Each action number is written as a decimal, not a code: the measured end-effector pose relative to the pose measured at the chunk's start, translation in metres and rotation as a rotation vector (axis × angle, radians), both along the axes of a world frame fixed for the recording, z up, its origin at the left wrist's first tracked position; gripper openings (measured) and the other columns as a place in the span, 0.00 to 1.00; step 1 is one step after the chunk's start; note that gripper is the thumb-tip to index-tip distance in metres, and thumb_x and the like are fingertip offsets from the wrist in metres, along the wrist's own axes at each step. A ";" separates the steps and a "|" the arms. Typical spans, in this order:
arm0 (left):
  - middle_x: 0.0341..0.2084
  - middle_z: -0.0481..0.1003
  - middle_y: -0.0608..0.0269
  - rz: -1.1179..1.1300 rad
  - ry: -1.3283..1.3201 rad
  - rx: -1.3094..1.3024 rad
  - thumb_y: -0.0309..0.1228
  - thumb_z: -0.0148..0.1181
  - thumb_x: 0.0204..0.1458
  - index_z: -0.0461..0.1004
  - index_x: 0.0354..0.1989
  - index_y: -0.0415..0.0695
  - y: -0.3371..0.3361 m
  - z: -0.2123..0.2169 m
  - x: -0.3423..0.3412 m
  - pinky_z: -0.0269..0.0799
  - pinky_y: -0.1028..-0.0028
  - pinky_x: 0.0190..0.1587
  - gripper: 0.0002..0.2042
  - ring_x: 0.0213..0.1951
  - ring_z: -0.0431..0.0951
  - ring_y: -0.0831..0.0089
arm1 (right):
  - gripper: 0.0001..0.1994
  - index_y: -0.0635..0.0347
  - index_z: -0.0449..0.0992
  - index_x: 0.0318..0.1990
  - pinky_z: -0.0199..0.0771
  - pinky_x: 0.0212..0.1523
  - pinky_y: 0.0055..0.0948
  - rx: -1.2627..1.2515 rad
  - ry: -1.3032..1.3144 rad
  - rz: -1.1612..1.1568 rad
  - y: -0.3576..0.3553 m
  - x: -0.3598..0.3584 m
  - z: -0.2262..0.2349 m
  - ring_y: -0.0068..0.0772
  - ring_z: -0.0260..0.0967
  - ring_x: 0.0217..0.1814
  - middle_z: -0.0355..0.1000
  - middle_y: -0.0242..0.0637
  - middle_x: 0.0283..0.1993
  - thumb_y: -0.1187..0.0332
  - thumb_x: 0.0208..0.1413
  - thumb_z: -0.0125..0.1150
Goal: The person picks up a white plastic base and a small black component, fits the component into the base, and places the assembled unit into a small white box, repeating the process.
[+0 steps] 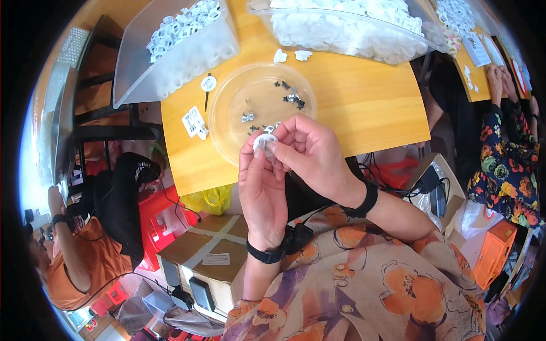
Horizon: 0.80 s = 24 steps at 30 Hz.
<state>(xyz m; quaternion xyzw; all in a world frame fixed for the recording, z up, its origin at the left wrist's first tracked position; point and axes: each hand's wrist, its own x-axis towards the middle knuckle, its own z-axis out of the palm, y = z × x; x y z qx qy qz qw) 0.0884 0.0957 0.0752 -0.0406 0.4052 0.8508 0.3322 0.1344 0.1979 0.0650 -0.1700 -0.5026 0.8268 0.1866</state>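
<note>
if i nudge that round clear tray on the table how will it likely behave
The round clear tray would probably slide rather than tip, being wide and shallow on a flat table. It is likely light for its size, since its see-through wall looks thin. The small black parts inside may shift about, as they appear loose.

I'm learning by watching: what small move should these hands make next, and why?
Perhaps a gentle press by the right hand on the small round white plastic piece while the left hand steadies it: both hands pinch it, with fingers against its camera-facing side.
</note>
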 end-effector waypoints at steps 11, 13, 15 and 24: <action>0.47 0.70 0.57 -0.059 -0.082 0.102 0.29 0.48 0.60 0.64 0.53 0.42 -0.010 -0.010 -0.014 0.63 0.64 0.57 0.14 0.51 0.70 0.65 | 0.05 0.64 0.69 0.37 0.72 0.30 0.24 0.432 0.056 -0.128 -0.006 -0.002 -0.002 0.26 0.73 0.28 0.72 0.39 0.28 0.77 0.54 0.56; 0.46 0.70 0.57 -0.103 -0.104 0.190 0.29 0.48 0.60 0.65 0.53 0.42 -0.010 -0.006 -0.016 0.63 0.64 0.57 0.14 0.50 0.70 0.64 | 0.06 0.63 0.69 0.38 0.73 0.32 0.27 0.662 0.084 -0.218 -0.008 -0.002 -0.005 0.30 0.74 0.31 0.72 0.42 0.30 0.77 0.54 0.57; 0.46 0.71 0.56 -0.145 -0.127 0.281 0.29 0.47 0.60 0.65 0.52 0.42 -0.004 0.001 -0.016 0.63 0.64 0.57 0.13 0.50 0.70 0.63 | 0.06 0.63 0.69 0.38 0.73 0.32 0.27 0.678 0.077 -0.239 -0.008 -0.004 -0.007 0.30 0.74 0.31 0.73 0.42 0.30 0.77 0.54 0.56; 0.41 0.73 0.61 -0.002 0.060 -0.090 0.26 0.48 0.57 0.68 0.48 0.41 0.007 0.007 -0.010 0.66 0.75 0.48 0.11 0.42 0.72 0.75 | 0.06 0.65 0.69 0.39 0.73 0.31 0.25 0.452 0.084 -0.204 -0.008 -0.004 -0.001 0.30 0.73 0.30 0.73 0.41 0.30 0.77 0.54 0.57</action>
